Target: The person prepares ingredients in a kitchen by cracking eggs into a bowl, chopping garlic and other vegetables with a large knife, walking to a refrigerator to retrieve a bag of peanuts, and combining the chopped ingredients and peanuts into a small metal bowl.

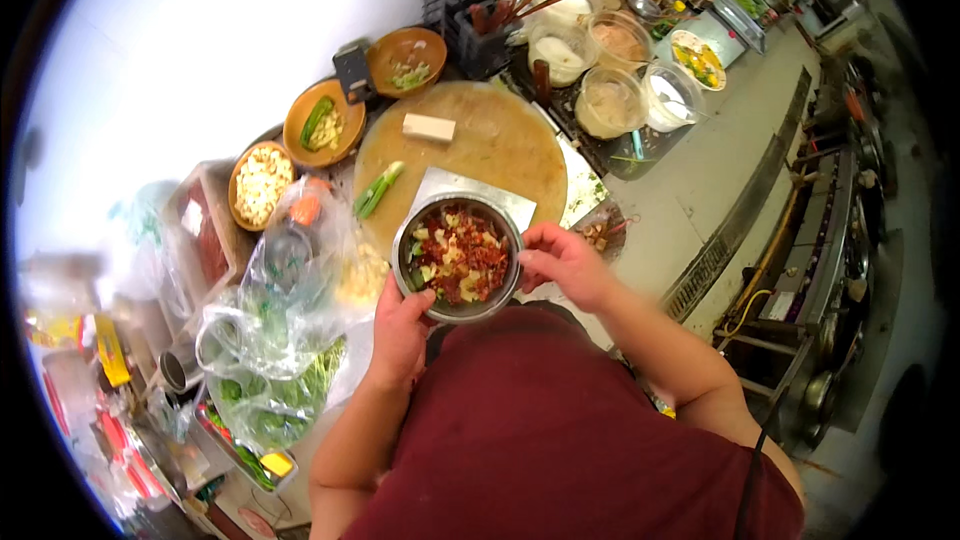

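A round metal bowl [400, 270] is held near my body, over the near edge of a round cutting board [495, 120]. It contains chopped dried red chillies [469, 247] mixed with pale and green pieces. My left hand [401, 322] grips the bowl's lower left side, thumb over the rim. My right hand [562, 262] holds the rim on the right between thumb and fingers. Partly behind the bowl, the wide metal blade of a cleaver [480, 195] lies on the board; its handle is hidden. A white rectangular block [429, 128] and a cut green onion [380, 190] also lie there.
Bowls of chopped food [325, 122] line the board's far left side. Clear plastic bags, one with leafy greens [277, 397], lie at left. Plastic tubs of powders [611, 101] and a black chopstick holder [480, 45] stand beyond. A stove [802, 240] is at right.
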### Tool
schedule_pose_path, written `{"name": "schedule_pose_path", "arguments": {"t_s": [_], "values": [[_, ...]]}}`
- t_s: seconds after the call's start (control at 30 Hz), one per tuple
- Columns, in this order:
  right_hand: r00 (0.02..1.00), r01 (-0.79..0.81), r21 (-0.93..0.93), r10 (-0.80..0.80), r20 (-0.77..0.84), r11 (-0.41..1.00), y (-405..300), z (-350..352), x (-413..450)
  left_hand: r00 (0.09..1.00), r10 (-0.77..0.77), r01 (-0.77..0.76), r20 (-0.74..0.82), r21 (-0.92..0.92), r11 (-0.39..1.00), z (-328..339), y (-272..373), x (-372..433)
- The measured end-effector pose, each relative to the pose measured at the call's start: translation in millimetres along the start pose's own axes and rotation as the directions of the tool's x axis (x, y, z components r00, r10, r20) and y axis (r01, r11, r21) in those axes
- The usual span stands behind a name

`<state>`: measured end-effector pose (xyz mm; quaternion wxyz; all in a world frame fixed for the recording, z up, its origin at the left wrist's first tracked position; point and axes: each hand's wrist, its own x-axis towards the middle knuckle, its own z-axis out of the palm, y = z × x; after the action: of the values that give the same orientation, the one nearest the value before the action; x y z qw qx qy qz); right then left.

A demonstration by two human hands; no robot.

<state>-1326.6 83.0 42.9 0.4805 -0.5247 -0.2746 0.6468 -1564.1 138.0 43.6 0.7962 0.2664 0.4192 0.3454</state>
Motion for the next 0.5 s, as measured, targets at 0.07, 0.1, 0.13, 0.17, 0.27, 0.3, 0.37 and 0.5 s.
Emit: {"name": "schedule_pose_path", "arguments": {"t_s": [0.07, 0.1, 0.13, 0.17, 0.27, 0.3, 0.37, 0.5], "values": [[0.999, -0.022, 0.02, 0.022, -0.033, 1.0, 12.9, -3.0, 5.0, 0.998, 0.009, -0.009, 0.06, -0.006, 1.0, 1.8, -6.4, 1.7], [0.998, -0.062, 0.043, 0.063, -0.019, 0.997, 7.1, 0.6, 4.5, 0.999, 0.0, 0.0, 0.035, -0.014, 1.0, 2.7, -3.6, -1.2], [0.995, -0.096, 0.063, 0.097, -0.016, 0.993, 1.9, 2.2, 3.3, 1.0, -0.012, 0.013, 0.023, -0.023, 1.0, 4.0, -2.9, -0.7], [0.993, -0.108, 0.069, 0.11, -0.034, 0.992, 2.6, 2.3, 2.3, 0.999, -0.022, 0.022, 0.023, 0.001, 1.0, 6.1, -1.8, -2.0], [0.992, -0.118, 0.124, 0.123, -0.031, 0.985, 12.9, -8.0, -10.9, 0.997, -0.041, 0.036, 0.071, 0.072, 0.997, -16.7, -16.3, 4.9], [0.989, -0.112, 0.118, 0.122, -0.083, 0.987, 16.6, -13.9, -20.1, 0.995, -0.081, 0.073, 0.064, 0.111, 0.991, -14.8, -21.9, 10.3], [0.981, -0.091, 0.125, 0.11, -0.159, 0.988, 25.9, -29.4, -41.4, 0.979, -0.131, 0.102, 0.155, 0.183, 0.978, -7.3, -27.8, 18.0], [0.92, -0.054, 0.223, 0.136, -0.368, 0.973, 57.1, -75.2, -95.7, 0.944, -0.229, 0.131, 0.237, 0.368, 0.921, 22.9, -41.2, 33.2]]}}
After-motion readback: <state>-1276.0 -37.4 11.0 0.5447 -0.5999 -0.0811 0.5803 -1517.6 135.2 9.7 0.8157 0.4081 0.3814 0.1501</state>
